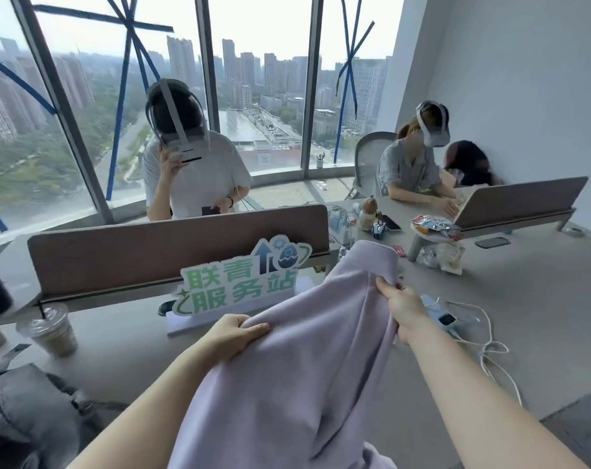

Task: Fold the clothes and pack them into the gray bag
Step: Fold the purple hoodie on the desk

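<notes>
Daylight did all the work here, pouring in through the big windows (253, 79) at the back, and the sky up top was blown out to near white. The city outside looked hazy and washed. People sitting against the glass were backlit, so their fronts went a bit dim. The desk (490, 316) was evenly lit with only soft, faint shadows, no hard edges anywhere. The wide lens bent things badly: window frames leaned and curved toward the edges. The whole shot was kind of soft and smeary, and the gray bag (27, 411) in the bottom left corner was dark and mushy.
</notes>
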`<state>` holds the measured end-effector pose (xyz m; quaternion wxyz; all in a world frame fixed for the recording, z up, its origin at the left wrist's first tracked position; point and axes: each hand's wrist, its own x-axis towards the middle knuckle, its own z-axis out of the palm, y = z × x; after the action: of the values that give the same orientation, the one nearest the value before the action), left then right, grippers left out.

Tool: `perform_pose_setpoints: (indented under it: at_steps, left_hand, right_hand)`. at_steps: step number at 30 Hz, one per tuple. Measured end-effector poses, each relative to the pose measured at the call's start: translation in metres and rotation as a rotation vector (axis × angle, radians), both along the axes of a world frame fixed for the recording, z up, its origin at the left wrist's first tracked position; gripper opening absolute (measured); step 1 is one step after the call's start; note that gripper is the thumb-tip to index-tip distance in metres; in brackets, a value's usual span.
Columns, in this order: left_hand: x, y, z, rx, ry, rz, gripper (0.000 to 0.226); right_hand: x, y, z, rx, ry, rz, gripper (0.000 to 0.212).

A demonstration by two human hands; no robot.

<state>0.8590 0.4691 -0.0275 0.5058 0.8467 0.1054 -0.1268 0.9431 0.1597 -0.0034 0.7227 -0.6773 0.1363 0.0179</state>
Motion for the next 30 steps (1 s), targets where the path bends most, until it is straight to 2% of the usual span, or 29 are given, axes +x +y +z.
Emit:
perform_pose_setpoints:
  at_steps: [3, 5, 9, 13, 15, 21, 24, 26, 28, 30]
  left_hand:
    - [0.037, -0.012, -0.038, 0.065, 0.043, -0.003, 0.038]
    - [0.058, -0.02, -0.067, 0.152, 0.097, 0.003, 0.028]
    - [0.101, -0.035, -0.113, 0.309, 0.132, 0.052, 0.037]
    - [0.135, -0.055, -0.134, 0.321, 0.107, 0.151, 0.037]
    - [0.149, -0.06, -0.148, 0.325, 0.127, 0.16, 0.027]
    - [0.153, -0.053, -0.181, 0.436, 0.377, 0.069, 0.027]
    - [0.149, -0.047, -0.177, 0.458, 0.351, 0.081, 0.025]
    - [0.147, -0.045, -0.174, 0.448, 0.321, 0.099, 0.025]
    - [0.144, -0.045, -0.17, 0.415, 0.308, 0.082, 0.032]
    - [0.138, -0.042, -0.168, 0.359, 0.306, 0.084, 0.039]
  right_hand:
    - [0.037, -0.007, -0.052, -0.042, 0.096, -0.013, 0.017]
    - [0.06, -0.011, -0.082, -0.039, 0.157, 0.001, 0.015]
    - [0.105, -0.02, -0.128, -0.045, 0.218, 0.006, 0.022]
    - [0.143, -0.03, -0.162, -0.128, 0.226, -0.019, 0.013]
    - [0.159, -0.034, -0.184, -0.196, 0.238, -0.02, 0.014]
    - [0.166, -0.031, -0.233, -0.454, 0.459, 0.181, 0.026]
    - [0.155, -0.022, -0.224, -0.652, 0.424, 0.124, 0.043]
    - [0.147, -0.009, -0.203, -0.843, 0.297, 0.086, 0.053]
    - [0.133, 0.019, -0.175, -0.797, 0.068, 0.17, 0.041]
    - [0.112, 0.054, -0.158, -0.724, -0.096, 0.372, 0.027]
